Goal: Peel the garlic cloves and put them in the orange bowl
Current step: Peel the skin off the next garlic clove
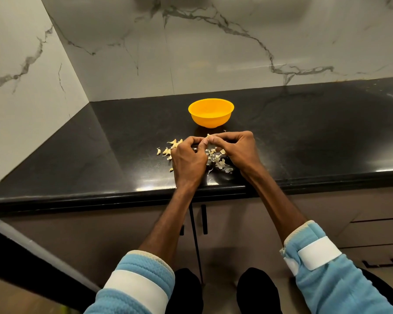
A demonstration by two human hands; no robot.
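An orange bowl (210, 112) stands on the black countertop (77, 159), just beyond my hands. My left hand (187, 158) and my right hand (235, 149) meet fingertip to fingertip over the counter, both pinching one small garlic clove (208, 137) between them. Several unpeeled cloves (171, 147) lie to the left of my left hand. Pale peel scraps (219, 162) are scattered under and between my hands. The bowl's inside shows no cloves from this angle.
White marble walls rise behind the counter and on the left, forming a corner. The counter's front edge runs below my wrists, with cabinet doors and black handles (204, 219) underneath. Drawers (377, 232) sit at the lower right.
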